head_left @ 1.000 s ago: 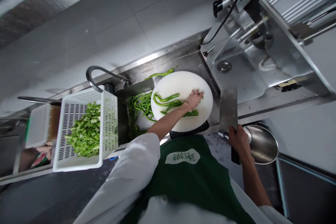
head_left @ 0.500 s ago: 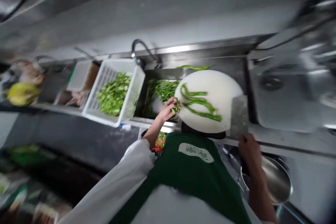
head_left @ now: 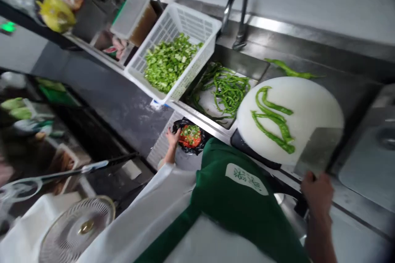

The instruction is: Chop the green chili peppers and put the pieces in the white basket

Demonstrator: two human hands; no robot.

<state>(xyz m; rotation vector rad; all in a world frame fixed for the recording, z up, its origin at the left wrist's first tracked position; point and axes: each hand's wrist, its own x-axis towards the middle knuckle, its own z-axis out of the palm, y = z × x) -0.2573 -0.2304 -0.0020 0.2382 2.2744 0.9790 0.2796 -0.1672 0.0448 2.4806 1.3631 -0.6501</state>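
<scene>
My left hand point(head_left: 172, 137) hangs low beside a black-lined bin point(head_left: 191, 135) of red and green scraps, fingers loosely spread, with nothing visible in them. My right hand point(head_left: 317, 193) grips the handle of a cleaver point(head_left: 317, 152), whose flat blade rests on the near right edge of the round white cutting board point(head_left: 305, 102). Several long green peppers point(head_left: 273, 119) lie on the board. One pepper point(head_left: 290, 72) lies on the steel counter behind it. More peppers point(head_left: 230, 88) fill the sink.
A white basket point(head_left: 191, 20) of chopped greens point(head_left: 168, 63) sits left of the faucet point(head_left: 237, 8). Lidded tubs point(head_left: 134, 16) and bagged food line the far left counter. A fan point(head_left: 77, 226) stands on the floor at lower left. A steel bowl point(head_left: 286, 209) is under my right arm.
My left hand left the board's edge with pepper bits and dropped to the scrap bin, where it is open. The view swung left and down. The cleaver stayed at the board.
</scene>
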